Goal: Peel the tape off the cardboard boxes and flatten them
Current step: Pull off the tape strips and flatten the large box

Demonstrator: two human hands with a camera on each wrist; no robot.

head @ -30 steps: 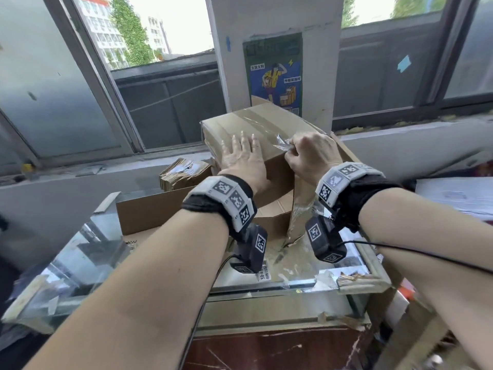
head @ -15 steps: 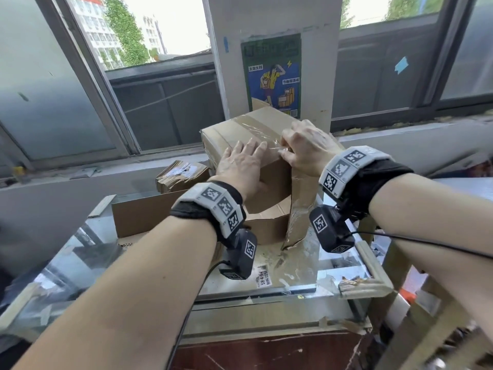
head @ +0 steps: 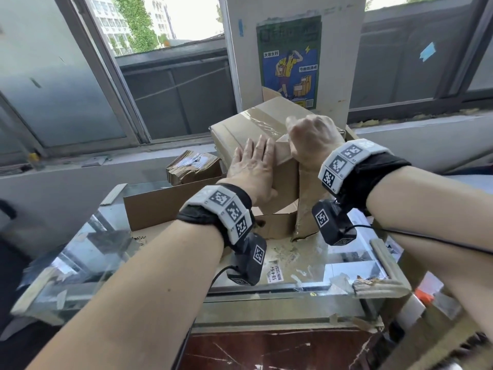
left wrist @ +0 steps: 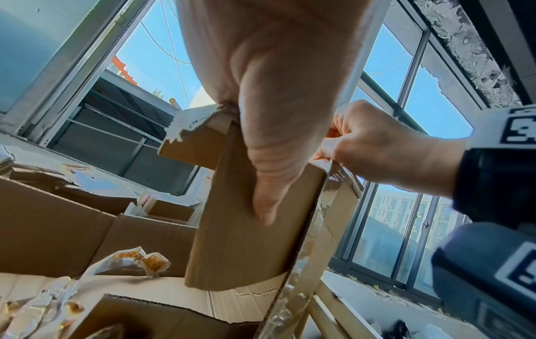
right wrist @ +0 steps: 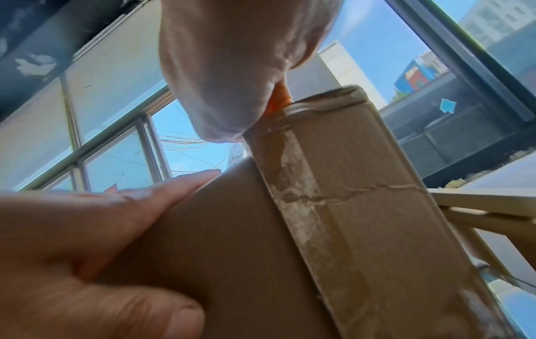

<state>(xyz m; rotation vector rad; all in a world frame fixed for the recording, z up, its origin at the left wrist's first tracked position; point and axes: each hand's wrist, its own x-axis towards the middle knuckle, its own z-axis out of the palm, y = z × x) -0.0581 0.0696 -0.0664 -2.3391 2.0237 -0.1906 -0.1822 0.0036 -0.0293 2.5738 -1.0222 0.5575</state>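
1. The cardboard box stands tilted on our glass-topped desk, in front of the window pillar, with an opened box lying flat beneath and to its left.
2. Clear tape runs across the top of the box and down its near right edge, where it looks wrinkled and partly lifted.
3. Our left hand lies flat against the near face of the box, fingers straight and pressing, thumb down the panel.
4. Our right hand is curled at the top right corner, pinching the tape; the left wrist view shows its fingers closed on the strip at the edge.
5. A small bundle of flattened cardboard sits on the sill to the left, apart from the box.
6. A poster hangs on the pillar behind.
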